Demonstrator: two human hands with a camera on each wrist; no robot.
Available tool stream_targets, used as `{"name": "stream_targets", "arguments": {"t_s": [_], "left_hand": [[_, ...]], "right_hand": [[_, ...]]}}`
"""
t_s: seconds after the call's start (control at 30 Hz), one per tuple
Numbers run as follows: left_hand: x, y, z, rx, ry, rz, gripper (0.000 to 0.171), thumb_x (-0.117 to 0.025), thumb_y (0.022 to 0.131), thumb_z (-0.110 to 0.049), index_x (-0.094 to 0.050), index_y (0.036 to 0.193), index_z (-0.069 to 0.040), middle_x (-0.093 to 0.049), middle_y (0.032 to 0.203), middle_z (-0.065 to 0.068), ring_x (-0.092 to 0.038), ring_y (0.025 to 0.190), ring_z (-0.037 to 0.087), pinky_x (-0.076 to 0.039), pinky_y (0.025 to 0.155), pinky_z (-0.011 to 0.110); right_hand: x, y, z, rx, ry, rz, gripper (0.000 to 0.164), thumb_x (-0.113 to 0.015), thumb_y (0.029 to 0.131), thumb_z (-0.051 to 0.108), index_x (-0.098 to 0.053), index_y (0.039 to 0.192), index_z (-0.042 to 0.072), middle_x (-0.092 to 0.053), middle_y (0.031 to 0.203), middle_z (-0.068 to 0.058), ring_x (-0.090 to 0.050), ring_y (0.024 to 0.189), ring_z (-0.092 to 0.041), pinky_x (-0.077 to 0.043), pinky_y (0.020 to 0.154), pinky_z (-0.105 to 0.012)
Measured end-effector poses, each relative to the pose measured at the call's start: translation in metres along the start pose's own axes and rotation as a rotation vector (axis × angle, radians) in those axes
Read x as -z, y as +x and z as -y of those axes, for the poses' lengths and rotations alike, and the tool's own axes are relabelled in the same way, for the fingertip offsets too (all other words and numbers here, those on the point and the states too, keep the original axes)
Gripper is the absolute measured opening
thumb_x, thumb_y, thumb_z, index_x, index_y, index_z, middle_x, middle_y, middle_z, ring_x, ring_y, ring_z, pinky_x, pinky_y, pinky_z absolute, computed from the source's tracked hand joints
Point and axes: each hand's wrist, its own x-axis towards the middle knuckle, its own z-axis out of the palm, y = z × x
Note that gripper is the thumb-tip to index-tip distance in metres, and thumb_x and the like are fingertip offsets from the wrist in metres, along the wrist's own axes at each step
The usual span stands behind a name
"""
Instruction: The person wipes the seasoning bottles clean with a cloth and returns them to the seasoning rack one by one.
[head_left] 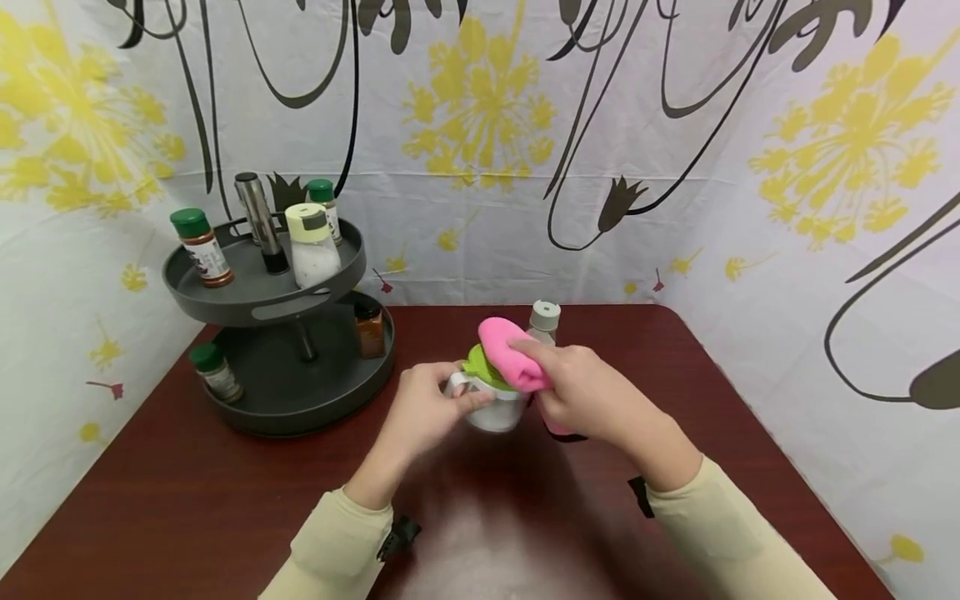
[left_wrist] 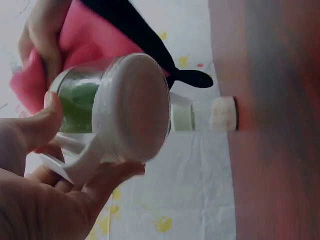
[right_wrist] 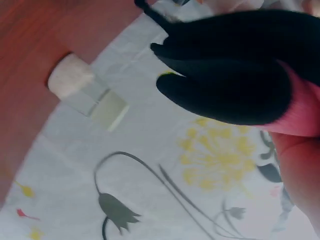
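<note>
Behind the pink cloth [head_left: 510, 352] stands a half-hidden bottle [head_left: 544, 320].

"What sort of place are we in?"

"We'd say a kitchen or dining corner: we see spice jars [head_left: 207, 254] on a two-tier rack [head_left: 225, 308], all on a red-brown table [head_left: 187, 500]."

"Somebody's home, then?"

"We can't tell; creased, flower-printed sheets [head_left: 465, 267] close in the table and hide whatever room lies behind."
</note>
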Motion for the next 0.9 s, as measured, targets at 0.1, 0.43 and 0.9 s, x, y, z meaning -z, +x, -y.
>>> {"name": "stream_targets", "arguments": {"t_s": [0.1, 0.43, 0.9], "left_hand": [[-0.009, -0.002, 0.001, -0.027, 0.023, 0.058, 0.017, -0.091, 0.086, -0.027, -0.082, 0.092, -0.014, -0.078, 0.082, -0.002, -0.063, 0.076, 0.012, -0.053, 0.068, 0.027], [-0.010, 0.003, -0.002, 0.036, 0.036, -0.074, 0.025, -0.064, 0.088, 0.006, -0.057, 0.068, -0.007, -0.041, 0.058, -0.002, -0.038, 0.057, 0.011, -0.036, 0.053, 0.025], [-0.005, -0.008, -0.021, 0.155, -0.384, -0.174, 0.011, -0.064, 0.104, -0.007, -0.056, 0.102, 0.000, -0.054, 0.099, 0.014, -0.054, 0.085, 0.021, -0.048, 0.067, 0.026]], "right_hand": [[-0.005, 0.008, -0.006, -0.045, 0.059, 0.016, 0.028, -0.057, 0.081, -0.010, -0.066, 0.103, 0.005, -0.042, 0.065, 0.006, -0.040, 0.060, -0.013, -0.042, 0.059, -0.025], [-0.010, 0.005, 0.021, 0.048, 0.103, -0.025, 0.058, -0.061, 0.080, -0.014, -0.067, 0.136, 0.000, -0.074, 0.133, -0.012, -0.075, 0.113, -0.030, -0.060, 0.102, -0.045], [-0.081, -0.016, 0.085, -0.064, -0.039, -0.524, 0.080, -0.061, 0.079, -0.014, -0.041, 0.156, -0.012, -0.031, 0.163, -0.044, -0.032, 0.157, -0.054, -0.022, 0.132, -0.036]]}}
